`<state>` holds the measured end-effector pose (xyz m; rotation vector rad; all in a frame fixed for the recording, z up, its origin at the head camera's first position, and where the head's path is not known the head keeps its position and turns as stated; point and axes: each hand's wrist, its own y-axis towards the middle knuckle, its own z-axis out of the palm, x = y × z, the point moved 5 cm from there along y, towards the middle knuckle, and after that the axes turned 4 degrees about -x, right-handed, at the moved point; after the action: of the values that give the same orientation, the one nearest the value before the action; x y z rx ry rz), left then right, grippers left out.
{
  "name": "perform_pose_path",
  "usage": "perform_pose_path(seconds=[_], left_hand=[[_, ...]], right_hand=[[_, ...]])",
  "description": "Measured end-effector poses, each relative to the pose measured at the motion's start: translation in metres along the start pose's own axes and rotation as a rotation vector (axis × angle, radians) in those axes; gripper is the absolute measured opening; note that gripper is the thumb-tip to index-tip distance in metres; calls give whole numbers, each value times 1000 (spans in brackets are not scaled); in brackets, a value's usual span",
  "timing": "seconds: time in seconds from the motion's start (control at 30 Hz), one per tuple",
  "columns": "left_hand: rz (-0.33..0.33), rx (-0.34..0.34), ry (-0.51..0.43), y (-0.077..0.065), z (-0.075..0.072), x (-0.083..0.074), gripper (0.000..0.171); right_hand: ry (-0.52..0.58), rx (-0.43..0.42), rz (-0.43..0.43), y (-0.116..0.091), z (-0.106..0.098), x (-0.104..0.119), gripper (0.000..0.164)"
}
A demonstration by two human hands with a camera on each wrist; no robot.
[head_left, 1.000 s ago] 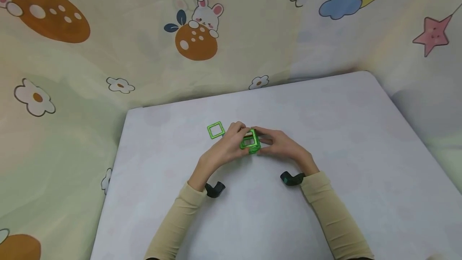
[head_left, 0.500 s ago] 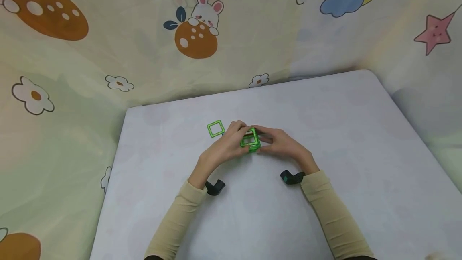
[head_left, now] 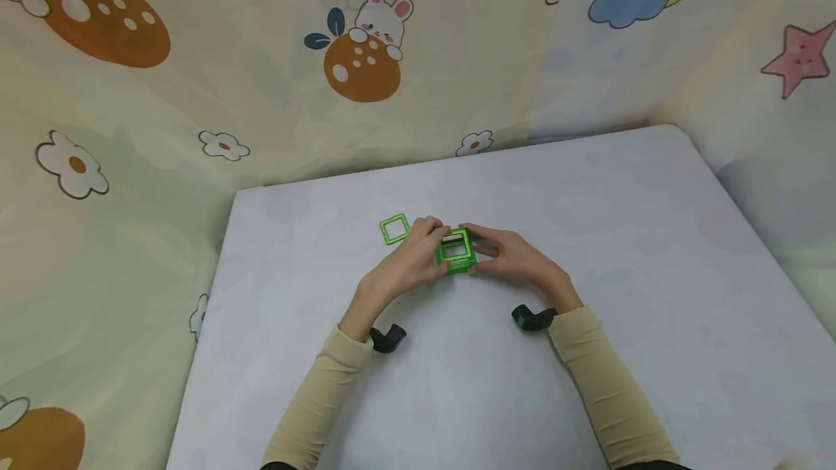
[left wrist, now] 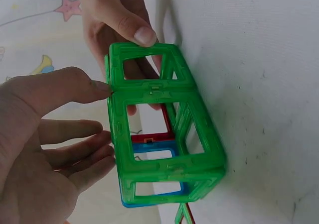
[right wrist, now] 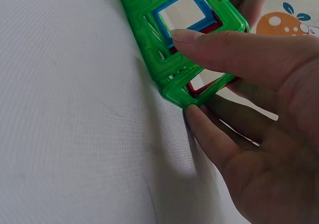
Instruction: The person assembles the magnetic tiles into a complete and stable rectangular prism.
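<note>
A hollow box built of square magnetic tiles stands between the two hands on the table. Its near faces are green in the left wrist view, with a red tile and a blue tile showing through behind. The left hand grips one side, its thumb at the seam between two green tiles and its fingers along the edge. At the other end, the right hand holds the box, thumb over a green face and a fingertip at the lower corner.
A loose green square tile lies just beyond the left hand. Each wrist carries a small black camera mount, the left one and the right one. A patterned cloth rises behind the white table.
The head view has shifted slightly. The left hand sits a little farther left against the box, so more of the green frame shows. Both hands keep their hold.
</note>
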<state>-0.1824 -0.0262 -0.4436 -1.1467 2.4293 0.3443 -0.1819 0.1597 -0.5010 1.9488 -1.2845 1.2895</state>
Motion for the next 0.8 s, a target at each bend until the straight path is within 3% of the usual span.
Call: perform_pose_path(seconds=[0.47,0.8], left_hand=[[-114,-96,14,-27,-22,31,53],[-192,-131,49,-30,-24,64,53]], right_hand=[[21,5,32,2,1,-4,87],[53,13,49,4,3,-8,89]])
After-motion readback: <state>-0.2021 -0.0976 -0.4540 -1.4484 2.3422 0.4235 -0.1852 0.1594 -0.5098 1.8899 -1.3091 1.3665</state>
